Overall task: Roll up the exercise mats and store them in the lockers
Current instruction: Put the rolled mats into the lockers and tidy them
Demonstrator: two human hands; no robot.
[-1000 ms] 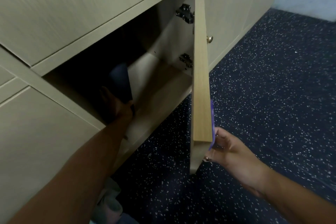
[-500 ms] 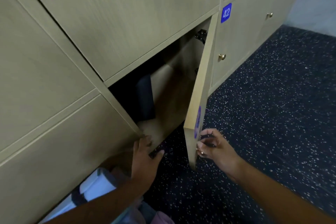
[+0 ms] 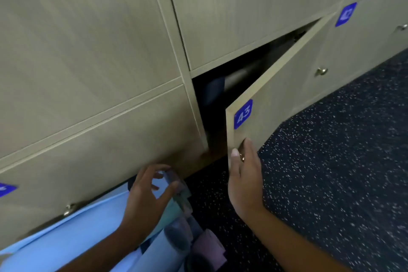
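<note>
Locker 43 stands partly open, and its beige door [image 3: 273, 99] swings on hinges at the right. Inside the dark opening a rolled dark mat [image 3: 213, 93] stands upright. My right hand [image 3: 244, 179] rests on the door's lower free corner, thumb against the edge, fingers fairly straight. My left hand [image 3: 146, 196] hovers with spread, curved fingers over the ends of several rolled mats [image 3: 176, 223] lying at the foot of the lockers. A light blue mat [image 3: 72, 234] is the largest of them. Whether the left hand touches a mat is unclear.
Beige locker doors [image 3: 88, 51] fill the wall to the left and above. Locker 42 [image 3: 344, 15] with a round knob [image 3: 321, 71] is to the right. A dark speckled floor [image 3: 342, 161] spreads out on the right.
The door has swung much further towards shut. My left hand has come out of the locker and dropped to the rolled mats on the floor. My view has shifted left.
</note>
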